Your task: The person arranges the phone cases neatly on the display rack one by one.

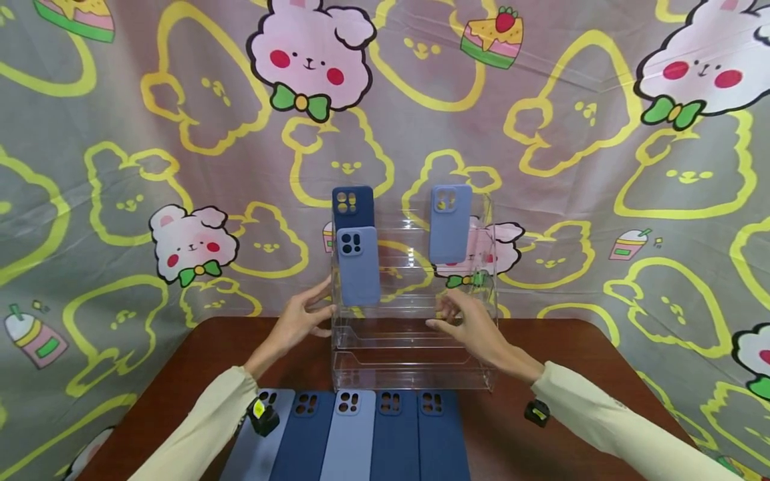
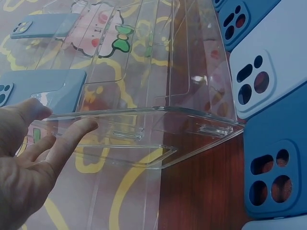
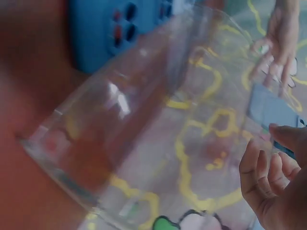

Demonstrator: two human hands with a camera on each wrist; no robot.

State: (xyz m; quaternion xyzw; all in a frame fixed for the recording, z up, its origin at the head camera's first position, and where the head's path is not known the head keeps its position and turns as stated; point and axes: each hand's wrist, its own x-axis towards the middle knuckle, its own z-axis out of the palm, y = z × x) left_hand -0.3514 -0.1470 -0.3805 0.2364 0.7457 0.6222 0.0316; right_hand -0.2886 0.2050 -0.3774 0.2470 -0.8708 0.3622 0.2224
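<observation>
A clear acrylic tiered rack (image 1: pixel 415 381) stands upright on the table. Its left column holds a dark blue phone case (image 1: pixel 361 215) with a light blue phone case (image 1: pixel 361 274) in front and lower. Another light blue phone case (image 1: pixel 450 230) leans at the upper right. My left hand (image 1: pixel 299 319) is at the rack's left side, fingers spread and loosely extended, fingertips at or very near the clear side panel. In front of the right part of the rack is my right hand (image 1: pixel 472 327); its fingers are loosely bent, thumb apart, with nothing between them.
A row of several phone cases, dark blue (image 1: pixel 394 441) and light blue (image 1: pixel 349 437), lies on the brown table (image 1: pixel 529 427) before the rack. Behind hangs a patterned cloth (image 1: pixel 541 167). The rack's clear edges are hard to see.
</observation>
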